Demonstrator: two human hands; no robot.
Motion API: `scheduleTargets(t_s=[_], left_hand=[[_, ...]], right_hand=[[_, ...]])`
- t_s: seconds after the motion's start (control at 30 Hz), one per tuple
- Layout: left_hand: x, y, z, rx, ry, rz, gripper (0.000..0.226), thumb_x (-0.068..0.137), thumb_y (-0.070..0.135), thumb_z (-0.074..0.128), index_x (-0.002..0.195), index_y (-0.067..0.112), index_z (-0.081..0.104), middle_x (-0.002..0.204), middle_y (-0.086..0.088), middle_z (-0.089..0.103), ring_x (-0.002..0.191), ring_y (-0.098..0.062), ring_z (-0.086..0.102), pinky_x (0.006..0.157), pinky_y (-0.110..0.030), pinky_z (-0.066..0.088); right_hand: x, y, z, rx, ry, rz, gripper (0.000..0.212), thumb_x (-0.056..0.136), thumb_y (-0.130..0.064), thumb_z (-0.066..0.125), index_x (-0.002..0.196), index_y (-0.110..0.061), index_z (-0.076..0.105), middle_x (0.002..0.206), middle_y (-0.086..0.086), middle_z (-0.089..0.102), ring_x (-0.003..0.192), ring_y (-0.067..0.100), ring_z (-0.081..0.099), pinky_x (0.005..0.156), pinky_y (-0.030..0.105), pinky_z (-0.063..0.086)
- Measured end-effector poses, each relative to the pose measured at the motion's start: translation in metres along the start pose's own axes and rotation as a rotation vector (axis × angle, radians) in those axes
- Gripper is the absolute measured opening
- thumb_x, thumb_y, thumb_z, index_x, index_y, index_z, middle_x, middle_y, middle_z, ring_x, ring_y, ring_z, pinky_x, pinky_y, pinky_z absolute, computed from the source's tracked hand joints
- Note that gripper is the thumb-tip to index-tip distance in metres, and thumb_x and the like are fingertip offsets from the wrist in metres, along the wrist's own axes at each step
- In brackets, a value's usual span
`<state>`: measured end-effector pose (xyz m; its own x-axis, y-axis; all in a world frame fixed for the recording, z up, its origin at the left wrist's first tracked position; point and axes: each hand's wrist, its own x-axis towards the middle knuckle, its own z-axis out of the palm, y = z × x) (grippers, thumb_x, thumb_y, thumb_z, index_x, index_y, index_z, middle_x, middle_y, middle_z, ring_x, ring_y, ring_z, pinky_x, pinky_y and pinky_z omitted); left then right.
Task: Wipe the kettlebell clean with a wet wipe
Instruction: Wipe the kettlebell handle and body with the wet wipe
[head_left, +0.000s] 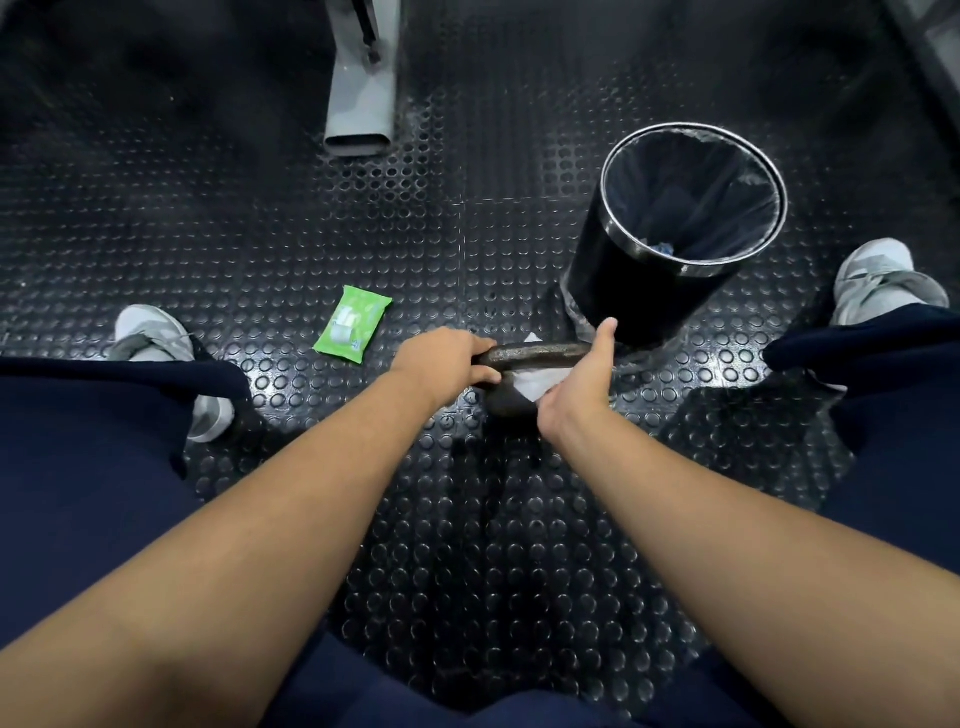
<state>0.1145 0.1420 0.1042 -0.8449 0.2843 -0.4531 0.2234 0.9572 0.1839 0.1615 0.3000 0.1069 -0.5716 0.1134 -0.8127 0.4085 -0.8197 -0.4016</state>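
Rough dark kettlebell (540, 354), white wipe (535, 385) (crumpled)

light: dim, from overhead | glare: sheen on studded floor (467, 249) and bin (634, 306) | corners: dark, murky | edges: wide-angle bending | focus: sharp centre

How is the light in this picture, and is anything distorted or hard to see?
Head view: dim overall, with glare on the studded floor and the bin rim; the wide-angle lens bends the edges and stretches the forearms; the dark kettlebell blends into the floor, while the white wipe stands out.
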Motion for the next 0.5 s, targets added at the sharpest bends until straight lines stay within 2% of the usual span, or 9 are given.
scheduleTargets(t_s=[0.07, 0.2, 0.27, 0.33, 0.37, 0.43, 0.5], left_hand=[[-0.001, 0.0, 0.0, 0.005, 0.012, -0.006, 0.062, 0.093, 0.065, 0.061, 0.15, 0.043, 0.049, 0.134, 0.002, 0.068, 0.119, -0.026, 0.064, 0.089, -0.041, 0.056], [-0.002, 0.0, 0.0, -0.002, 0.035, 0.008, 0.045, 0.099, 0.053, 0.06, 0.143, 0.047, 0.055, 0.112, 0.007, 0.072, 0.096, -0.021, 0.065, 0.072, -0.033, 0.049], [-0.002, 0.0, -0.001, -0.005, 0.028, 0.017, 0.048, 0.097, 0.056, 0.061, 0.144, 0.047, 0.055, 0.12, 0.006, 0.072, 0.104, -0.022, 0.066, 0.078, -0.035, 0.052], [-0.002, -0.001, -0.002, -0.012, 0.015, 0.02, 0.057, 0.094, 0.063, 0.061, 0.146, 0.044, 0.054, 0.129, 0.003, 0.07, 0.114, -0.025, 0.065, 0.085, -0.038, 0.052], [-0.003, 0.0, -0.002, -0.008, 0.015, 0.02, 0.059, 0.093, 0.064, 0.061, 0.148, 0.042, 0.052, 0.133, 0.002, 0.069, 0.118, -0.026, 0.064, 0.086, -0.038, 0.052], [-0.004, 0.002, -0.002, 0.004, 0.022, 0.019, 0.064, 0.094, 0.064, 0.06, 0.151, 0.04, 0.048, 0.139, 0.001, 0.065, 0.124, -0.026, 0.062, 0.089, -0.039, 0.051], [-0.004, 0.003, -0.002, 0.003, 0.013, 0.017, 0.064, 0.094, 0.064, 0.06, 0.152, 0.04, 0.047, 0.138, 0.001, 0.066, 0.122, -0.026, 0.063, 0.088, -0.039, 0.052]], right_hand=[[0.002, 0.005, 0.003, -0.022, 0.009, 0.008, 0.094, 0.071, -0.087, 0.062, 0.132, -0.016, 0.06, 0.123, 0.01, 0.073, 0.106, 0.029, 0.073, 0.103, 0.047, 0.053], [-0.012, 0.012, 0.0, -0.267, -0.256, 0.071, 0.088, 0.087, -0.08, 0.05, 0.137, -0.008, 0.057, 0.121, 0.013, 0.074, 0.116, 0.029, 0.07, 0.113, 0.044, 0.044], [-0.016, 0.006, -0.001, -0.232, -0.227, 0.053, 0.086, 0.09, -0.079, 0.047, 0.133, -0.006, 0.061, 0.114, 0.015, 0.076, 0.108, 0.031, 0.073, 0.11, 0.047, 0.047], [-0.017, -0.002, 0.001, -0.068, -0.151, 0.02, 0.079, 0.091, -0.076, 0.05, 0.119, -0.004, 0.067, 0.107, 0.018, 0.077, 0.092, 0.032, 0.077, 0.096, 0.048, 0.055], [-0.016, -0.006, 0.003, -0.015, -0.108, 0.011, 0.077, 0.09, -0.076, 0.052, 0.116, -0.006, 0.068, 0.109, 0.018, 0.076, 0.09, 0.032, 0.077, 0.091, 0.048, 0.057], [-0.01, -0.006, 0.003, 0.034, -0.053, 0.001, 0.08, 0.085, -0.079, 0.056, 0.121, -0.008, 0.066, 0.117, 0.016, 0.074, 0.098, 0.032, 0.075, 0.093, 0.048, 0.057], [-0.01, -0.002, 0.001, -0.004, -0.114, 0.031, 0.084, 0.087, -0.079, 0.053, 0.125, -0.005, 0.065, 0.116, 0.017, 0.075, 0.104, 0.033, 0.074, 0.1, 0.049, 0.055]])
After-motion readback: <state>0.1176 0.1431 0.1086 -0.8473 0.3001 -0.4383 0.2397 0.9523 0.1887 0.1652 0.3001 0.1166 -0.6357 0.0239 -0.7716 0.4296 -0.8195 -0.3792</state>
